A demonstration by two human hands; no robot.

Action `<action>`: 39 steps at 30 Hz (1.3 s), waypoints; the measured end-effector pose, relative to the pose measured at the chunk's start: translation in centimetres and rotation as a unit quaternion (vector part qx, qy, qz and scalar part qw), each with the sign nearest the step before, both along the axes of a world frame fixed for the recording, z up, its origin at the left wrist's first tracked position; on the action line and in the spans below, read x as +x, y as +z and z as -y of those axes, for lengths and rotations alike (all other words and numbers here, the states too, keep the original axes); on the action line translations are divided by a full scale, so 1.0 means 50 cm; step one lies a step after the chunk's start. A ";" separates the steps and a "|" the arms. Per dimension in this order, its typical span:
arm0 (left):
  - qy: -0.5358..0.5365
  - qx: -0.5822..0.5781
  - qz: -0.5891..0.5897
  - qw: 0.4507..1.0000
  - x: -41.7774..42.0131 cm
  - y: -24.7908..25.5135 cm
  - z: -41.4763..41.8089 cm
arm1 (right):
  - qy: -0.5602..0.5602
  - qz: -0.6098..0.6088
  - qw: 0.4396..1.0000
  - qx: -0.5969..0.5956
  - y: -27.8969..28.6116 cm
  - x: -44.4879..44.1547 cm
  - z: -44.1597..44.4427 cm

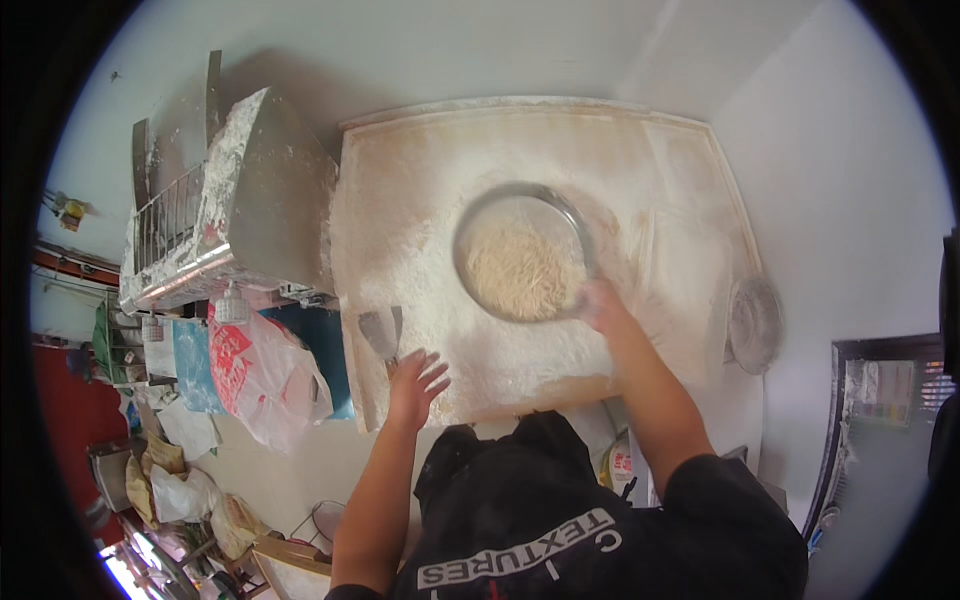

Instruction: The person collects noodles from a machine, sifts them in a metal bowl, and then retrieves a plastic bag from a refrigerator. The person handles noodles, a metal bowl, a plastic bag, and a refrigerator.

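Observation:
My right hand [598,304], blurred, grips the lower right rim of a round metal pan or sieve [480,210]; whether its bottom is mesh I cannot tell. Pale, thin noodle-like dough strips [521,274] are heaped in its lower part. Under it lies a flour-dusted work board [420,157]. My left hand [418,382] holds nothing, its fingers spread near the board's front left edge. Just beyond it a metal scraper [380,334] rests on the board, its handle partly hidden by that hand.
A floury steel machine [281,187] stands against the board's left side. Below it a plastic bag [262,375] sits on a blue surface [199,367]. At the right, a round grey dish-like object [756,324] leans by the wall. Sacks [161,465] are at lower left.

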State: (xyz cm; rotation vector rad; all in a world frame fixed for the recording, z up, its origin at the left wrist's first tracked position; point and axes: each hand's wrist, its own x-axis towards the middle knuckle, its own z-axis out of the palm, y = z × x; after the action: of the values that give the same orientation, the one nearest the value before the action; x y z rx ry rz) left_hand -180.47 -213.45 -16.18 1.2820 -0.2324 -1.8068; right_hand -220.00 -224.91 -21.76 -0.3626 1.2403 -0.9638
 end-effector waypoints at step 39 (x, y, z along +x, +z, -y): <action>-0.076 0.051 -0.048 0.995 -0.126 0.097 0.052 | 0.576 -0.583 0.443 -0.363 0.283 0.370 -0.012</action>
State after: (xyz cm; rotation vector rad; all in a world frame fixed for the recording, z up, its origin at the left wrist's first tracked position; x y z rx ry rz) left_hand -186.77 -216.07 -11.32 1.2726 -0.1917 -2.0273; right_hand -201.53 -224.31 -7.62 -2.5393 1.1341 0.2858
